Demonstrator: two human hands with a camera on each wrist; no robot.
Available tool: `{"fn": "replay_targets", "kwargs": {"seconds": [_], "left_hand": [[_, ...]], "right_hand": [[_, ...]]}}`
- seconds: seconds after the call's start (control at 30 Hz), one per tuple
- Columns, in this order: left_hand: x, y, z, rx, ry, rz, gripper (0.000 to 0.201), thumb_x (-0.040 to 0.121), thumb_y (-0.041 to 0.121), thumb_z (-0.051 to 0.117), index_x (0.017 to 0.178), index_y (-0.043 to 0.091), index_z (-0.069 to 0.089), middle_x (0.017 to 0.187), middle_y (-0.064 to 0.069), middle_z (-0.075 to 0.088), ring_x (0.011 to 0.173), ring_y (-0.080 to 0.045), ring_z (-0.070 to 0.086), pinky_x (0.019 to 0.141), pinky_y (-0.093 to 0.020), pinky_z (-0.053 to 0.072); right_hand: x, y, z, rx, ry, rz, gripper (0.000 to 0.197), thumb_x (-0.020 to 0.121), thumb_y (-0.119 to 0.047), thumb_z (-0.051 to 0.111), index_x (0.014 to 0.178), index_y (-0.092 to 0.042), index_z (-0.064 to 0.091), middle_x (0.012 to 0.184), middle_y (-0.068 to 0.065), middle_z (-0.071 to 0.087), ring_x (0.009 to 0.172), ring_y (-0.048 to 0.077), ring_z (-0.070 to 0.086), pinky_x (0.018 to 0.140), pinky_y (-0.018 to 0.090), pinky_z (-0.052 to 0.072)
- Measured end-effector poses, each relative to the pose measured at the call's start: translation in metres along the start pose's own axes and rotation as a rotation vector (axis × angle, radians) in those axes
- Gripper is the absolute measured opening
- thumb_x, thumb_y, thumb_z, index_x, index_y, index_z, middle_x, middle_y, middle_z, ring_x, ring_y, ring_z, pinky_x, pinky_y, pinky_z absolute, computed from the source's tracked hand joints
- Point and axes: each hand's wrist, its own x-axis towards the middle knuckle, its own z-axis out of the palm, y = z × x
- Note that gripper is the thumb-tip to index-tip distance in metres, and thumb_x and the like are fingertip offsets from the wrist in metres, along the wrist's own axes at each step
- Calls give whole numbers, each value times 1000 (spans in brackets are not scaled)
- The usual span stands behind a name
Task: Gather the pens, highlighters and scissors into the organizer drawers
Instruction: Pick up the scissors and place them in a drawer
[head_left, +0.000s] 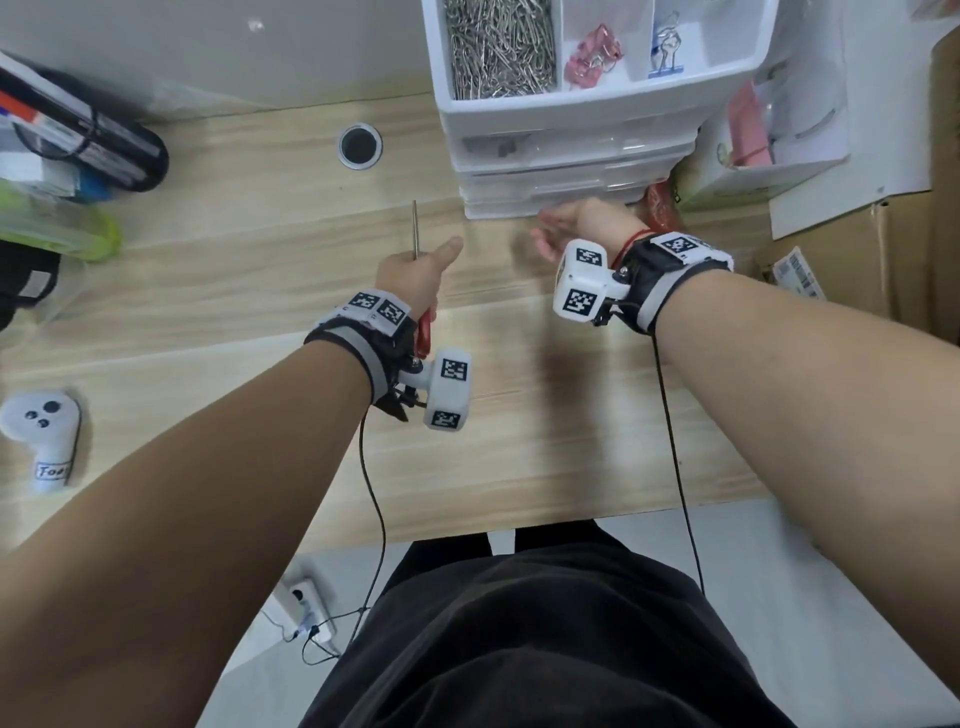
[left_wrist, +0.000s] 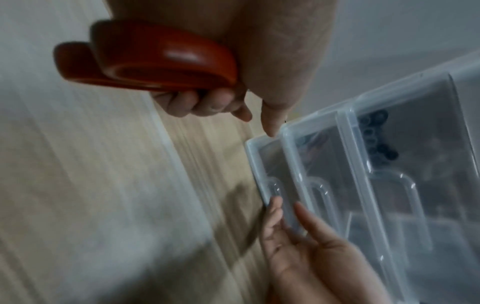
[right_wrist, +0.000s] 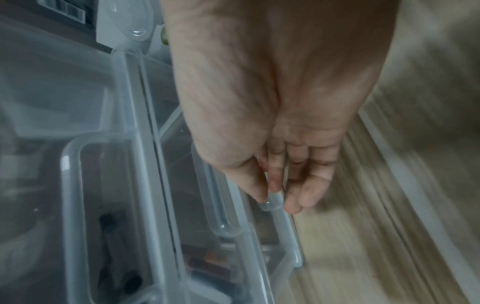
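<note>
My left hand (head_left: 415, 270) grips red-handled scissors (head_left: 414, 228) over the wooden desk, left of the organizer, with the steel blades pointing away from me. The left wrist view shows the fingers (left_wrist: 197, 100) curled round the red handle (left_wrist: 145, 67). The white organizer (head_left: 571, 156) has clear drawers, all closed. My right hand (head_left: 550, 234) is at the bottom drawer (head_left: 509, 210). In the right wrist view its thumb and fingers (right_wrist: 306, 195) pinch that drawer's clear handle (right_wrist: 271, 202); the handle (left_wrist: 275, 189) and right hand (left_wrist: 291, 216) also appear in the left wrist view.
The organizer's top tray (head_left: 597, 98) holds paper clips and binder clips. A black pencil case (head_left: 104, 140) and a green item (head_left: 67, 231) lie at the far left, a white controller (head_left: 44, 436) at the near left. A cable hole (head_left: 359, 145) sits behind; a cardboard box (head_left: 883, 249) stands right.
</note>
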Motion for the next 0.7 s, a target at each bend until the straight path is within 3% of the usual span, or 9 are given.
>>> {"fn": "replay_targets", "kwargs": {"seconds": [0.07, 0.13, 0.2, 0.27, 0.37, 0.5, 0.57, 0.63, 0.7], "left_hand": [[4, 9, 2, -84, -22, 55, 46, 80, 50, 73, 105, 11, 69, 61, 4, 61, 39, -12, 39, 48, -26, 39], [3, 22, 7, -109, -82, 129, 33, 86, 44, 68, 106, 17, 70, 81, 8, 76, 40, -11, 35, 47, -26, 36], [2, 33, 14, -116, -123, 160, 26, 89, 43, 66, 102, 21, 67, 96, 10, 77, 40, -10, 32, 49, -27, 35], [2, 40, 18, -108, -119, 161, 28, 89, 44, 66, 100, 18, 66, 101, 10, 77, 37, -9, 33, 49, -27, 36], [4, 40, 20, -81, -111, 165, 23, 89, 43, 67, 93, 21, 65, 99, 10, 77, 36, -8, 36, 51, -28, 39], [4, 36, 21, -97, -67, 160, 19, 89, 34, 68, 97, 17, 67, 98, 7, 77, 35, -7, 36, 48, -27, 38], [4, 34, 21, -92, -54, 154, 21, 86, 33, 71, 99, 17, 68, 105, -3, 76, 34, -7, 36, 48, -28, 38], [4, 31, 21, -79, -51, 159, 16, 83, 32, 72, 94, 21, 68, 110, -12, 74, 34, -7, 37, 46, -28, 38], [3, 29, 21, -77, -59, 162, 11, 86, 30, 70, 93, 23, 67, 110, -10, 74, 33, -7, 38, 44, -27, 37]], "right_hand": [[1, 1, 2, 53, 0, 1, 13, 92, -2, 59, 104, 4, 61, 80, 10, 78, 88, 25, 70, 88, 37, 57], [0, 4, 2, 73, 18, 6, 14, 92, 0, 59, 106, 4, 60, 91, 14, 76, 84, 24, 73, 79, 35, 61], [-1, 10, 1, 35, 24, 38, 25, 93, -1, 60, 118, 2, 57, 102, 18, 73, 83, 23, 72, 76, 35, 61], [-4, 17, 0, 21, 29, 68, 33, 94, -1, 59, 125, -1, 52, 113, 22, 68, 83, 26, 69, 68, 36, 62], [-7, 26, -5, 12, 19, 35, 30, 92, 5, 59, 119, -7, 49, 123, 27, 61, 86, 35, 66, 54, 35, 59], [-12, 32, -8, 12, -20, 42, 38, 92, 2, 62, 126, -10, 52, 125, 16, 64, 90, 33, 73, 62, 35, 61], [-14, 35, -8, 2, -28, 50, 35, 93, -4, 63, 126, -11, 55, 124, 13, 65, 90, 30, 75, 69, 37, 62], [-16, 37, -7, -4, -60, 73, 26, 95, -16, 63, 120, -11, 58, 124, 11, 66, 101, 30, 73, 80, 40, 61], [-19, 35, -8, 19, -77, 93, 24, 97, -27, 60, 113, -9, 60, 125, 7, 65, 117, 30, 65, 88, 41, 59]]}}
